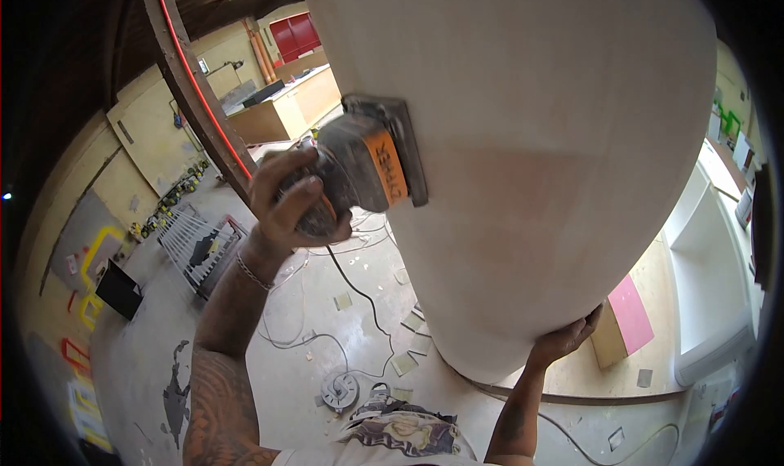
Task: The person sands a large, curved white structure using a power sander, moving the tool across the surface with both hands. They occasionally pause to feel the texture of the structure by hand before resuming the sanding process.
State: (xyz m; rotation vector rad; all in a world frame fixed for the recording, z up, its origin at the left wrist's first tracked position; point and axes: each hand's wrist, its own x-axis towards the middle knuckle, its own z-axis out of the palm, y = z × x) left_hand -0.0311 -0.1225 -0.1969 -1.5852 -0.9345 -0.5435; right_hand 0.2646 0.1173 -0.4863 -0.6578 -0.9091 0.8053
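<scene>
A large, pale curved column [514,254] leans through the middle of the view, its surface smooth with a faint pinkish-brown band. My left hand [286,198] is wrapped round a dusty black electric sander [359,160] with an orange label. The sander's flat pad meets the column's left side, and a dark cord hangs below it. Lower down on the right, my right hand [565,337] rests against the column's side with its fingers stretched along the surface. Part of that palm is hidden.
A cable reel [339,391] and loose cords lie on the dusty floor near my feet, among several small sanding-pad-like squares [403,363]. A brown post [196,66] with a red hose stands at left. A pink-topped block [629,315] and white shelving [709,254] are at right.
</scene>
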